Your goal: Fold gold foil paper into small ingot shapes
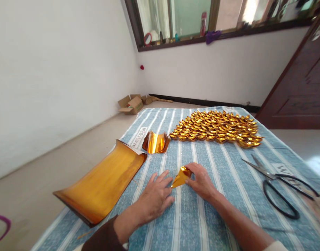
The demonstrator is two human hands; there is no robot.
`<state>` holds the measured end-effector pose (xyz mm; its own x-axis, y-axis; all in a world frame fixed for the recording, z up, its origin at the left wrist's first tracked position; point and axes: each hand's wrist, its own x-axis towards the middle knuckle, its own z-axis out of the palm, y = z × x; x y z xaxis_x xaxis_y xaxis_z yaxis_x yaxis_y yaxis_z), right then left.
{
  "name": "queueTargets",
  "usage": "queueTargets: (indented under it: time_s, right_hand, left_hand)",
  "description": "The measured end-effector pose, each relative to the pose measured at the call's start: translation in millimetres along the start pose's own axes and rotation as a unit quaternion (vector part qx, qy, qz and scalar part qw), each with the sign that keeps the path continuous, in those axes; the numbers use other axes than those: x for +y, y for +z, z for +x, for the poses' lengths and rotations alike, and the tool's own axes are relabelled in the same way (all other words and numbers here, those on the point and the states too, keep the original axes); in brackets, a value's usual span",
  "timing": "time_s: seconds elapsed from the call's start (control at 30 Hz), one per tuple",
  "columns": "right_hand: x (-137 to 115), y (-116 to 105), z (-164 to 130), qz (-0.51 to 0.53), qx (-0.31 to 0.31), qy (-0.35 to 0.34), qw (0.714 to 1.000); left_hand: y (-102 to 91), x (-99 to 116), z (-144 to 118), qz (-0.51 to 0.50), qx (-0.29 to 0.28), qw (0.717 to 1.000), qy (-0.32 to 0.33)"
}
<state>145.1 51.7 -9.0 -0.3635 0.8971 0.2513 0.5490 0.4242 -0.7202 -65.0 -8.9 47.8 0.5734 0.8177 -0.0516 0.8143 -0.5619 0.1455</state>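
Note:
Between my hands is a piece of gold foil paper [181, 177], folded to a pointed shape over the striped cloth. My right hand [200, 179] pinches its right side between thumb and fingers. Just left of the paper's tip, my left hand [156, 195] lies with fingers spread, palm down; its fingertips are close to the tip, and I cannot tell if they touch it. Beyond them sits a small stack of cut gold foil sheets [156, 142]. A large stack of gold foil sheets [105, 181] lies to the left, its ends curling up.
Many folded gold foil ingots [217, 127] stand in rows at the table's far side. Black-handled scissors [272, 177] lie partly open at the right. The blue striped tablecloth [222, 216] covers the table. Cardboard boxes [132, 104] are on the floor behind, near a dark door [298, 83].

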Motion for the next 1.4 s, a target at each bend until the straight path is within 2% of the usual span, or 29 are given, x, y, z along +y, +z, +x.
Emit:
queueTargets:
  time_s: [0.13, 0.37, 0.6, 0.77, 1.0, 1.17, 1.23, 1.4]
  right_hand:
    - [0.2, 0.4, 0.5, -0.004, 0.002, -0.002, 1.000]
    - [-0.9, -2.1, -0.9, -0.023, 0.001, -0.026, 0.999]
    - [1.0, -5.5, 1.2, -0.052, -0.004, -0.073, 0.996]
    - [9.0, 1.3, 7.8, -0.110, 0.039, -0.063, 0.991]
    - [19.6, 7.0, 15.0, -0.143, 0.095, -0.041, 0.984]
    - [24.1, 4.3, 15.1, -0.179, 0.071, -0.044, 0.980]
    - [25.4, 1.3, 15.6, -0.160, 0.048, -0.043, 0.985]
    - [22.9, -14.2, 17.6, -0.024, 0.016, -0.032, 0.999]
  left_hand:
    - [-0.5, 3.4, 21.8, -0.007, 0.041, 0.998, -0.037]
    - [-0.9, 11.2, 48.1, 0.021, 0.049, 0.988, -0.143]
    - [-15.7, 20.3, 57.3, 0.030, -0.007, 0.985, -0.169]
    - [-25.0, 20.9, 67.7, 0.021, -0.076, 0.977, -0.199]
    - [-23.8, 13.4, 73.4, -0.012, -0.090, 0.972, -0.215]
    - [-21.3, 10.3, 73.5, -0.053, -0.080, 0.969, -0.229]
    - [-19.0, 8.5, 73.2, -0.073, -0.073, 0.966, -0.237]
    - [-10.9, 2.1, 71.2, -0.126, -0.060, 0.962, -0.236]
